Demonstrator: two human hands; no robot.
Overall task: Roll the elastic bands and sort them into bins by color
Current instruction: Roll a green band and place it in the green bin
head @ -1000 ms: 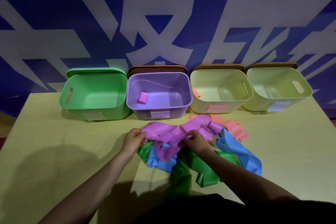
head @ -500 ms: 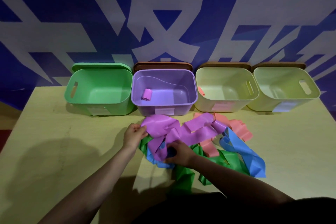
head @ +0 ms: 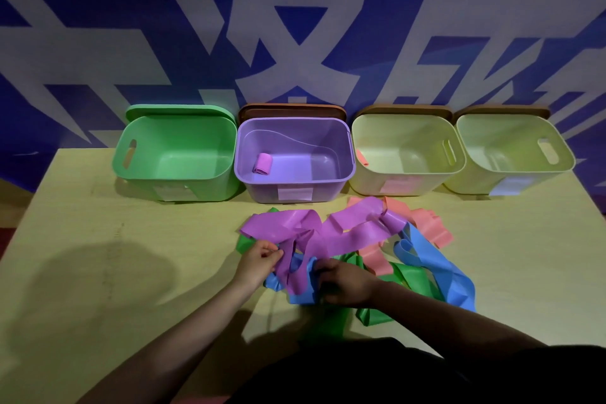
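Step in hand: looks like the purple band (head: pixel 331 233) is being freed from the pile so it can be rolled up.

Left hand (head: pixel 259 261): fingers curled and pinched on one strand of the purple band, near its left loop.

Right hand (head: pixel 344 282): fingers curled down at the low end of the purple band, right where it lies over a blue band (head: pixel 436 269). Which of the two is actually gripped can't be told, the fingertips are hidden.

Where the band is: draped across the top of the pile on the table (head: pixel 98 239), just in front of the purple bin (head: pixel 295 128), tangled with green bands (head: pixel 403 275) and pink bands (head: pixel 426 223).

Bins: one purple roll (head: pixel 263 163) already sits in the purple bin, something pink (head: pixel 361 158) shows at the edge of the next bin (head: pixel 406 121). The green bin (head: pixel 173 128) looks bare inside.

How to do it well: the band should probably be lifted clear and flattened first, twists taken out, then rolled tight from one end with the edges kept lined up.

Watch out: the blue band could be dragged along if it's caught underneath, and a loose roll would likely spring open in the bin.
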